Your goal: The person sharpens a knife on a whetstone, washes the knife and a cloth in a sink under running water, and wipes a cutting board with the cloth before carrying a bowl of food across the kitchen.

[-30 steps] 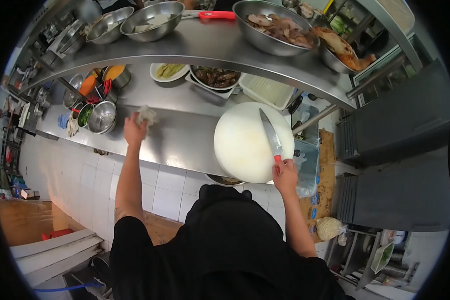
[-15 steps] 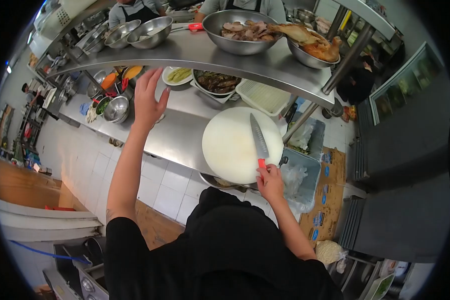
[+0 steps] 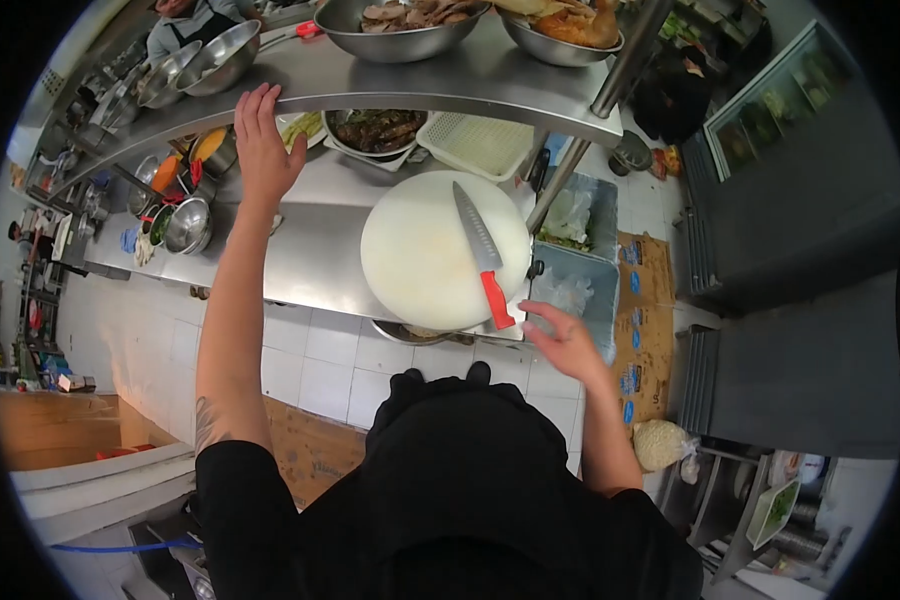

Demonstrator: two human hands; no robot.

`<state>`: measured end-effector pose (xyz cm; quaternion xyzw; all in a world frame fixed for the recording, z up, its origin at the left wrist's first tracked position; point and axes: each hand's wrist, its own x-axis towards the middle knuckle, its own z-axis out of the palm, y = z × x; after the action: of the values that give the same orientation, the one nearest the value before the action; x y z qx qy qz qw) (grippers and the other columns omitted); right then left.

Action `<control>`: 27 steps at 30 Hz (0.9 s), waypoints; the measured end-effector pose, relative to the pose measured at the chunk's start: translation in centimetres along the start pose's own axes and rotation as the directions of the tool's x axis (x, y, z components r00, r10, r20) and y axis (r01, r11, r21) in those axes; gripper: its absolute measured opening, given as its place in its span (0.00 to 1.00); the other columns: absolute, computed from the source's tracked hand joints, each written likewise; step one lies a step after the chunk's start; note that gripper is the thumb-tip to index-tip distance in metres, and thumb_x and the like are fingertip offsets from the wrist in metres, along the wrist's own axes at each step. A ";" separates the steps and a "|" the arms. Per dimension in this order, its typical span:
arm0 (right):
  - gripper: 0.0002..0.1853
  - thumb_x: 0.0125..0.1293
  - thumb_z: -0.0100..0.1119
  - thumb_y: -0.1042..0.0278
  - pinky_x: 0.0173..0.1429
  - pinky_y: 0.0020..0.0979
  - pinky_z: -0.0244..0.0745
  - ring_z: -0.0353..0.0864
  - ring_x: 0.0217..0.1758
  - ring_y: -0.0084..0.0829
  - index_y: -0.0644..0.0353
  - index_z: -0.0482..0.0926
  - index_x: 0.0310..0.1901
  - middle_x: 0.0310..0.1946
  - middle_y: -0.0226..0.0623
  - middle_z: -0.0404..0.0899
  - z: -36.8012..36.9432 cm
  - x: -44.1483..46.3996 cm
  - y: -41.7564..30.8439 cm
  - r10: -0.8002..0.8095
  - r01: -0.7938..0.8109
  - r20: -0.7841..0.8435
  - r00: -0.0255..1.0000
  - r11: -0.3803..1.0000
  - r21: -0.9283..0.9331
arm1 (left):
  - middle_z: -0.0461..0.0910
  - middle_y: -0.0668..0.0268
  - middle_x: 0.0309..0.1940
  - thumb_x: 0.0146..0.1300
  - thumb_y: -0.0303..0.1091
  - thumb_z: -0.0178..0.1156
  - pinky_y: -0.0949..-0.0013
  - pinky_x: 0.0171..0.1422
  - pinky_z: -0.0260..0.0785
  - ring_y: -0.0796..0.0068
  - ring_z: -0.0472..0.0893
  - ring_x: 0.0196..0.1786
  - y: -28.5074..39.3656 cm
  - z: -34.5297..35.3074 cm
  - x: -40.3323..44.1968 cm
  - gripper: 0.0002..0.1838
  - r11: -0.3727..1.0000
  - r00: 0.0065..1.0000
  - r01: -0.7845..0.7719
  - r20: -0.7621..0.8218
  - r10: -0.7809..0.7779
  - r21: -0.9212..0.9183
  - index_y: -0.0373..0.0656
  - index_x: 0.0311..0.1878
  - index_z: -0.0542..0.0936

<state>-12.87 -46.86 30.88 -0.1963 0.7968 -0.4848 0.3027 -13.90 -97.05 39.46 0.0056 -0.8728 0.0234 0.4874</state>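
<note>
A knife with a red handle (image 3: 496, 299) lies on the round white cutting board (image 3: 420, 250), its blade pointing away from me and the handle end reaching past the board's near edge. Just right of that handle is my right hand (image 3: 567, 340), apart from it, fingers loosely spread and holding nothing. My left hand (image 3: 267, 150) is raised at the front edge of the steel shelf (image 3: 370, 88), fingers stretched out with the thumb apart. Whether its fingertips touch the shelf edge I cannot tell.
On the shelf stand a bowl of sliced meat (image 3: 400, 38) and a bowl with poultry (image 3: 562, 42). Below are a dish of dark food (image 3: 375, 131) and a white plastic basket (image 3: 478, 146). Grey bins (image 3: 576, 262) stand right of the counter. A person (image 3: 192, 24) is across the shelf.
My right hand has let go of the knife's red handle and drawn back to the right. The knife stays on the board. My left hand remains raised by the shelf; the camera view has shifted.
</note>
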 end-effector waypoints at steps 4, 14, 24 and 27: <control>0.19 0.75 0.58 0.64 0.68 0.37 0.72 0.81 0.62 0.34 0.62 0.79 0.62 0.58 0.42 0.84 -4.4 -5.0 -5.8 -0.232 0.233 0.017 0.973 0.972 -0.044 | 0.66 0.54 0.68 0.47 0.26 0.67 0.47 0.78 0.55 0.41 0.62 0.73 0.3 1.6 -0.2 0.42 0.998 0.994 0.055 -0.091 -0.057 -0.025 0.42 0.70 0.66; 0.11 0.76 0.50 0.74 0.57 0.39 0.81 0.88 0.46 0.43 0.67 0.82 0.49 0.50 0.49 0.85 -2.2 3.2 13.1 -0.731 0.050 -0.326 0.599 0.441 -0.896 | 0.69 0.57 0.67 0.48 0.25 0.61 0.49 0.76 0.59 0.44 0.64 0.73 -0.8 1.6 -0.5 0.37 0.996 0.987 0.071 -0.139 -0.079 -0.059 0.44 0.68 0.71; 0.13 0.80 0.54 0.61 0.44 0.30 0.83 0.84 0.36 0.26 0.62 0.80 0.50 0.36 0.36 0.86 -8.0 15.0 2.9 -0.117 0.409 -0.656 0.746 0.858 0.312 | 0.67 0.57 0.67 0.45 0.24 0.65 0.49 0.76 0.60 0.44 0.63 0.73 -0.1 1.6 -0.4 0.40 0.993 0.987 0.111 -0.107 -0.116 -0.046 0.45 0.68 0.69; 0.13 0.79 0.53 0.61 0.45 0.31 0.82 0.85 0.39 0.26 0.62 0.80 0.51 0.40 0.36 0.86 -16.2 24.8 1.1 -0.062 0.468 -0.704 0.707 0.788 0.401 | 0.66 0.57 0.68 0.44 0.26 0.67 0.49 0.76 0.60 0.43 0.62 0.74 0.5 1.2 -0.4 0.43 0.990 0.987 0.143 -0.070 -0.143 -0.007 0.45 0.69 0.67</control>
<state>-42.08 -50.81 28.31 -0.0347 0.6362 -0.7701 -0.0309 -14.72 -96.57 38.49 0.0669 -0.8525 -0.0120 0.5183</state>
